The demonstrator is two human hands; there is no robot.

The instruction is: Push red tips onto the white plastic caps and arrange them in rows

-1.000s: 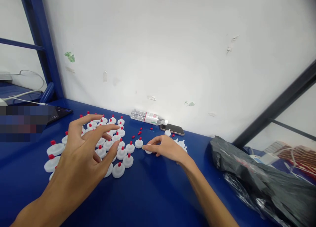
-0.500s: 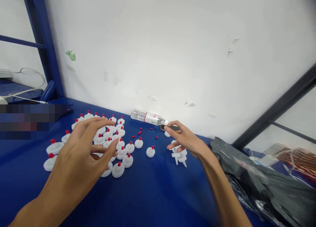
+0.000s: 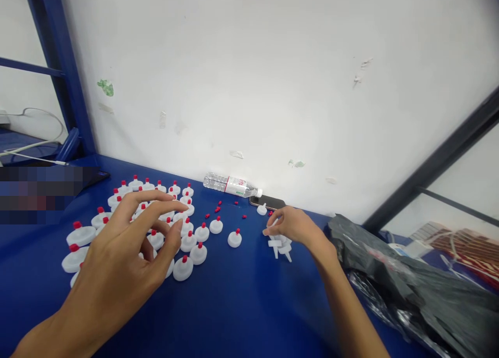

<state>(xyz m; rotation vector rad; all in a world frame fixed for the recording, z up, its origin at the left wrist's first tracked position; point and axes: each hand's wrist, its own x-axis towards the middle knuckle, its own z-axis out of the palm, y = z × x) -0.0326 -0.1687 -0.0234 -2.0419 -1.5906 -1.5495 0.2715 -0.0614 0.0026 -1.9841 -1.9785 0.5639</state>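
Many white nozzle caps with red tips (image 3: pixel 183 268) stand on the blue table (image 3: pixel 218 306), mostly at the left. Above them hovers my left hand (image 3: pixel 128 243), fingers apart and curved, holding nothing. My right hand (image 3: pixel 292 225) is over a small pile of white caps without red tips (image 3: pixel 275 243); its thumb and fingers are curled close together at the pile, and what they grip, if anything, is hidden. One untipped white cap (image 3: pixel 262 209) stands just behind the pile. Several loose red tips (image 3: pixel 218 209) lie mid-table, and a few more show beside my right hand.
A clear plastic bottle (image 3: pixel 233 185) lies along the wall, beside a dark phone (image 3: pixel 268 201). Dark plastic bags (image 3: pixel 390 275) cover the right side. At the left are a blue metal frame (image 3: pixel 66 62) and a white cable (image 3: pixel 35 155).
My right hand has moved down from near the phone to the pile of untipped caps, and its fingers have drawn together. My left hand has stayed nearly in place. The view has shifted slightly.
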